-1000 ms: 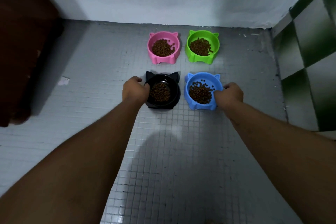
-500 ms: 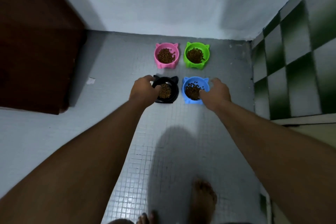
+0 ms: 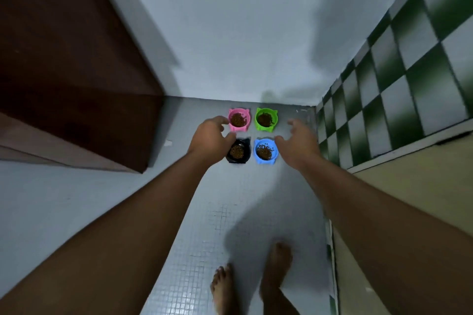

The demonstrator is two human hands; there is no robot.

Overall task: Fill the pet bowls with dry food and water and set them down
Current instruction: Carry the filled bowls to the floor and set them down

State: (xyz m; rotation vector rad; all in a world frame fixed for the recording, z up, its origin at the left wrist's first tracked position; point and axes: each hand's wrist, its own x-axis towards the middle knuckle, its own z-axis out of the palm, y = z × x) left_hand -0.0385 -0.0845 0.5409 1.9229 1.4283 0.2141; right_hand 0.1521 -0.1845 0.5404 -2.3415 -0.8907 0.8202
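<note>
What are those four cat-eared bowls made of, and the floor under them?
The pink bowl, green bowl, blue bowl and black bowl: probably moulded plastic, judging by uniform colour and ears formed in one piece. The floor: likely small glazed mosaic tiles, showing a fine grid and faint shine.

Four bowls in a tight 2x2 on the floor [image 3: 230, 199]: pink bowl [image 3: 240, 128] and green bowl [image 3: 266, 129] at the back, black bowl [image 3: 238, 160] and blue bowl [image 3: 265, 160] in front, narrow gaps between. Back wall [image 3: 243, 46] stands near behind the rear pair. Checkered wall [image 3: 384, 79] is near on the right, with a strip of floor between. Brown panel [image 3: 76, 84] is well apart on the left, wide floor that side. Front approach is open down to the bare feet [image 3: 277, 263]. From above, left hand [image 3: 211, 139] and right hand [image 3: 298, 142] flank the bowls, fingers loose, holding nothing.
</note>
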